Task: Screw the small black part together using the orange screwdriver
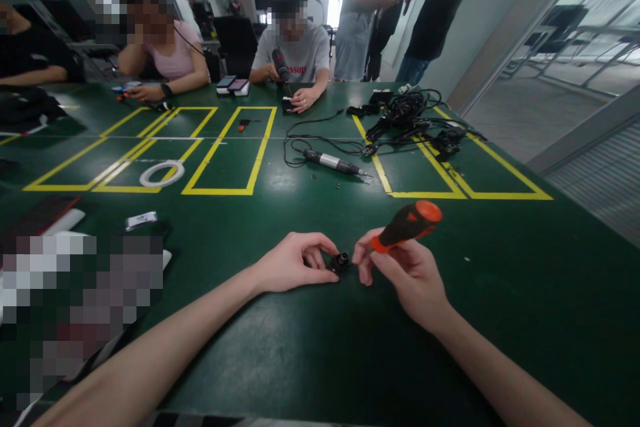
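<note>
My left hand (300,263) rests on the green table and pinches a small black part with a round, lens-like top (342,261) between thumb and fingers. Just to its right, my right hand (407,273) is closed around a screwdriver with a black and orange handle (409,223). The handle leans up and to the right, its orange end uppermost. Fingers hide most of the shaft, so I cannot tell whether the tip touches the black part.
Ahead lies a corded electric screwdriver (333,161), with tangled black cables (405,117) behind it. A white tape ring (162,174) sits to the left, among yellow tape outlines (217,191). Across the table a person (295,47) holds a power driver (281,67).
</note>
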The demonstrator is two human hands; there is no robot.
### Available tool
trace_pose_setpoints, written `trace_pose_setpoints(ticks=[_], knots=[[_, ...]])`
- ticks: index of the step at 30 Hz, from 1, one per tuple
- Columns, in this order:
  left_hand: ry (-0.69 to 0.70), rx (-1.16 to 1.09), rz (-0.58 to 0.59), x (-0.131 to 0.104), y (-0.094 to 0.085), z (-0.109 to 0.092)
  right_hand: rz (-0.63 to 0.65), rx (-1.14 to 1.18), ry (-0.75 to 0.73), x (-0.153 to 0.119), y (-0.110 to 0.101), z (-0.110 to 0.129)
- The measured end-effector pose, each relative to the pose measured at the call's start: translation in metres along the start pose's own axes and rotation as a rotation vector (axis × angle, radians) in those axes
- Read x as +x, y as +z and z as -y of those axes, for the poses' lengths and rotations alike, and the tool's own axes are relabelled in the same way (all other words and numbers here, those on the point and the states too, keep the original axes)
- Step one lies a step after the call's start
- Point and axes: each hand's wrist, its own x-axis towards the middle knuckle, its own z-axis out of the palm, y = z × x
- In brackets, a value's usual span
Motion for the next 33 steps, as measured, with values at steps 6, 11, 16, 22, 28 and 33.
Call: trace_pose_setpoints(ticks=[6,11,16,22,28,33], knots=[[-0.004,-0.018,-0.003,-0.0001,0.0002,-0.0014,-0.004,-0.028,-0.033,0.0004,0.0008,-0.0001],[0.004,-0.027,-0.001,-0.0008,0.0004,-0.002,0.033,-0.006,-0.025,-0.0003,-0.0007,0.001],[-0.012,-0.018,0.005,-0.0006,0.0004,-0.001,0.048,0.002,-0.032,-0.0028,-0.0001,-0.001],[-0.013,-0.012,-0.001,-0.0003,-0.0001,-0.0023,0.023,0.0,-0.053,-0.0008,-0.0007,-0.0028],[-0.014,-0.031,0.01,-0.0003,-0.0003,-0.0022,0.03,0.003,0.018,-0.0004,-0.0022,-0.0017],[-0.005,-0.028,0.011,0.0002,0.0001,-0.0003,0.004,0.01,0.001,-0.0008,0.0006,-0.0034]])
